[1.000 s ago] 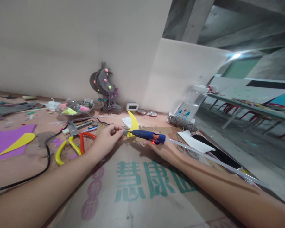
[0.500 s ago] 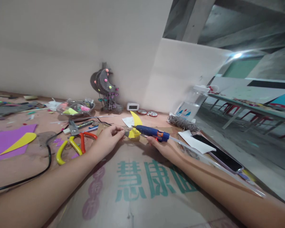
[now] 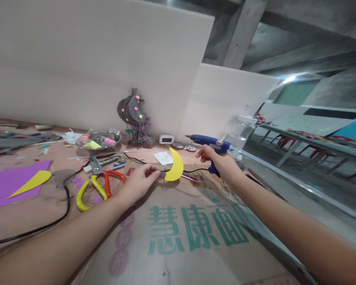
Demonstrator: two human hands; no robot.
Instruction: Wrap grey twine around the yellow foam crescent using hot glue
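Between the fingertips of my left hand is a small grey piece, with a yellow crescent moon joined to it and standing upright. My right hand is wrapped round a blue glue gun, raised to the right of the moon with its nozzle pointing left. A long clear glue stick runs out of the back of the gun. The gun's nozzle is apart from the moon. Below both hands lies a printed cardboard sheet.
Pliers with yellow and red handles lie left of my left hand. Purple sheets with a yellow cutout are farther left. Behind stand a bowl of bits, a grey moon ornament, a small clock and a clear bottle.
My right hand has lifted the glue gun up and right, away from the yellow piece. The moon has turned, so its full crescent face shows. The view has shifted slightly.
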